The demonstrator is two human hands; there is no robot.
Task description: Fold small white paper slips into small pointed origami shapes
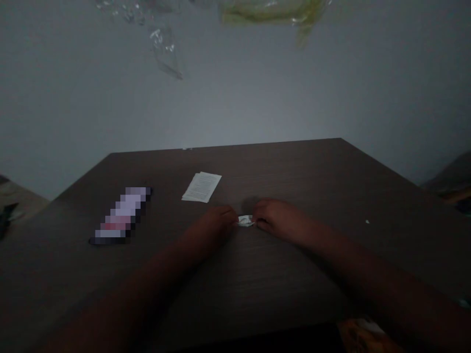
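A small white packet (245, 221) lies on the dark wooden table (294, 166), pinched between both my hands. My left hand (217, 223) grips its left end with fingers closed. My right hand (274, 218) grips its right end, fingers closed too. Both forearms rest on the tabletop. The light is dim, so the packet's details are hard to read.
A folded white paper leaflet (201, 187) lies just beyond my hands. A long flat box (121, 215), blurred out, sits to the left. A tiny white scrap (367, 222) is at the right. Clear plastic wrap (165, 49) and a yellowish bag (272, 12) hang against the wall.
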